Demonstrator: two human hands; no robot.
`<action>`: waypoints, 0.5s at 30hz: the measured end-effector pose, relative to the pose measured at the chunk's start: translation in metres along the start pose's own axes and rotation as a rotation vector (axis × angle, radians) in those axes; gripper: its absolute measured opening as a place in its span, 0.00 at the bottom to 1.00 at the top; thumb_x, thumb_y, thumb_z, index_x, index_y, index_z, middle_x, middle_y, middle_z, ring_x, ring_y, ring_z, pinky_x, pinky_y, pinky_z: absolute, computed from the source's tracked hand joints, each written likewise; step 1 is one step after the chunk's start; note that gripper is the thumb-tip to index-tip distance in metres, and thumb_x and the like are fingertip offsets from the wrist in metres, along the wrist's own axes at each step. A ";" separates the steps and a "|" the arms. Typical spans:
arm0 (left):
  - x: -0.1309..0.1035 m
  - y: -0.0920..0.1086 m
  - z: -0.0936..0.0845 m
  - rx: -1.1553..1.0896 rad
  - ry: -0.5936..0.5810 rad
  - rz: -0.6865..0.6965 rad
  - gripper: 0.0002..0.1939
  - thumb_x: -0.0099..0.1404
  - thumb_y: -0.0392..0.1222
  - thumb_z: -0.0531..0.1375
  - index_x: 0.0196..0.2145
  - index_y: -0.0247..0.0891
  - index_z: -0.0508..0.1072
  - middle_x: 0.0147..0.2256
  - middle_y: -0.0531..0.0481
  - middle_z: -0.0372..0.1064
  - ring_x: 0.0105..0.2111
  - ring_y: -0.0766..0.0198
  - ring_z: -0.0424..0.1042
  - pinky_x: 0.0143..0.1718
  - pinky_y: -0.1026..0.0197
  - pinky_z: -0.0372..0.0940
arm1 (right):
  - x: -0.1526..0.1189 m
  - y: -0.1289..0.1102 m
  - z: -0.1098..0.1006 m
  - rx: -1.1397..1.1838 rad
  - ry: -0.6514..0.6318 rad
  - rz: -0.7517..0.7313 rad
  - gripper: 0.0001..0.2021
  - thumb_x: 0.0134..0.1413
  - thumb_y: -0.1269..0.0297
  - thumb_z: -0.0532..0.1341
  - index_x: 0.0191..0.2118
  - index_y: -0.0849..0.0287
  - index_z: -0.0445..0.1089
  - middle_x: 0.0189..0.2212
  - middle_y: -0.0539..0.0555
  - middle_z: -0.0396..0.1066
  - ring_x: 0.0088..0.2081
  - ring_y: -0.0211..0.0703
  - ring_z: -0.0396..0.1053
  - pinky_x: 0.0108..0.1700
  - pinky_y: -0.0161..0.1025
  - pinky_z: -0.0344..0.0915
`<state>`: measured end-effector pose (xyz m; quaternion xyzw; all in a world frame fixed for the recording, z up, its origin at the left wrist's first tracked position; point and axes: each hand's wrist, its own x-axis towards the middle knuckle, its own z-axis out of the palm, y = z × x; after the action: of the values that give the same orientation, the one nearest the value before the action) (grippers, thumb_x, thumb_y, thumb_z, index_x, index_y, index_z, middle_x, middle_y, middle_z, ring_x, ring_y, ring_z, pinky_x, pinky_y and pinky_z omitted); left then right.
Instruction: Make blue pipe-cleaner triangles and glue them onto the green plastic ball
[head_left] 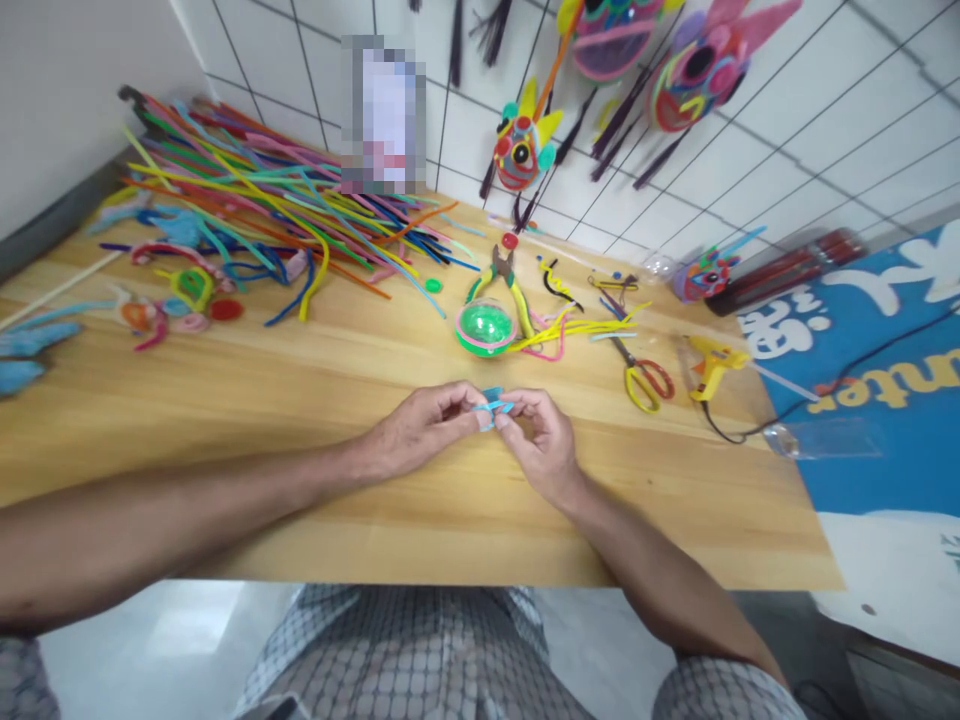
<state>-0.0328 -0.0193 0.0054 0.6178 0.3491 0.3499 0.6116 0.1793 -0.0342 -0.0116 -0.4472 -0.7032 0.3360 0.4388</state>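
Got a skinny, bent light-blue strip [491, 407] pinched in my left hand [426, 425] and right hand [544, 440], roughly midway between front and back edges of the wood-grain desk [675, 520], white tiled wall [262, 60] behind.

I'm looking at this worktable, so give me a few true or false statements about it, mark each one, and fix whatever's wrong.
1. The left hand and right hand both hold the light blue piece. True.
2. The scissors lie left of the green bowl. False: they lie to its right.
3. The glue gun is yellow. True.
4. The right hand grips the pliers. False: they lie on the table, by the green bowl.
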 end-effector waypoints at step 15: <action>-0.003 0.000 0.003 0.240 0.011 0.146 0.12 0.75 0.42 0.54 0.39 0.37 0.76 0.34 0.50 0.75 0.34 0.64 0.72 0.39 0.63 0.64 | 0.002 -0.004 -0.003 -0.021 -0.094 0.006 0.09 0.61 0.66 0.63 0.46 0.52 0.70 0.36 0.52 0.75 0.36 0.42 0.73 0.42 0.42 0.71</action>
<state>-0.0319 -0.0239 0.0057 0.7082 0.3460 0.3527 0.5044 0.1800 -0.0338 -0.0067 -0.4375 -0.7253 0.3505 0.3997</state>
